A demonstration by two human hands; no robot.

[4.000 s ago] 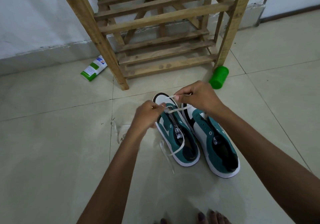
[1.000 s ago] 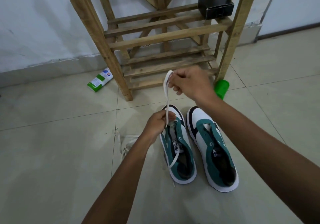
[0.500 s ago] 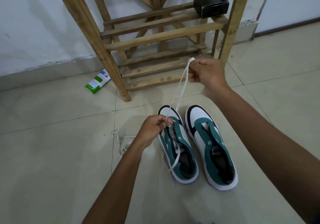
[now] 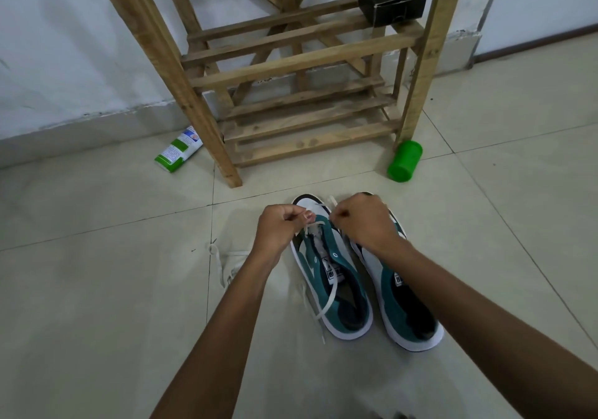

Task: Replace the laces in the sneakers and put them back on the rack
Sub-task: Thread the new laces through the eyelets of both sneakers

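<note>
I judge the job barely begun: both teal-and-white sneakers sit on the tiled floor (image 4: 97, 289) before the slatted wooden rack (image 4: 310, 124); the left sneaker (image 4: 333, 276) has its flat white lace (image 4: 328, 299) through the lowest eyelets only, while the right sneaker (image 4: 404, 299) looks unlaced. My left hand (image 4: 278, 231) and right hand (image 4: 362, 221) each pinch an end of the lace at the toe, and another limp lace (image 4: 223, 263) lies just beside.

Both hands (image 4: 323, 224) pinch lace (image 4: 331, 292) (left sneaker (image 4: 343, 289)).
</note>
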